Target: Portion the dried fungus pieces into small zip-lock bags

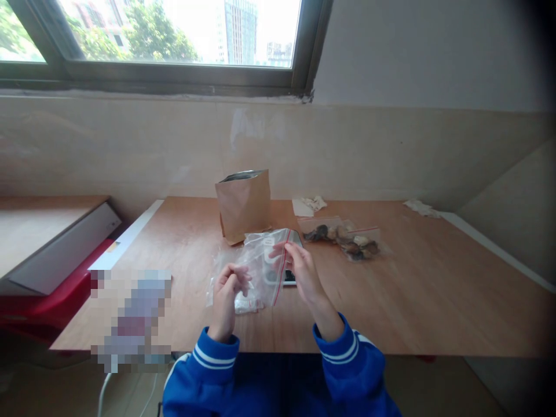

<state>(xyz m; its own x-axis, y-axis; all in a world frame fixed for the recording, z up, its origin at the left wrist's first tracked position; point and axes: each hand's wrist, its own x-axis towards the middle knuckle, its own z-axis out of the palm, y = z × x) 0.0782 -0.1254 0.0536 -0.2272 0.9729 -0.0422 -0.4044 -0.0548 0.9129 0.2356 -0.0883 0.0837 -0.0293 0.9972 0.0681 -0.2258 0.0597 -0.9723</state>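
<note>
A clear zip bag [260, 252] with a red seal line is stretched between my hands above the table. My right hand [303, 272] pinches it beside the red line, the thumb and fingers on either side of the film. Curled fingers of my left hand [228, 289] grip the bag's other end. Under the bag, more clear plastic bags [248, 306] lie on the wood. Behind it is a flat, pale device with a dark panel [289, 277], mostly covered, perhaps a small scale. An open brown paper pouch [243, 208] stands upright just beyond.
Two filled zip bags [361, 246] with dark and tan dried pieces lie right of centre. Crumpled tissue [315, 202] sits at the back, with more tissue [422, 208] at the far right. A blurred-out item [134, 315] with a white cable lies at the front left edge.
</note>
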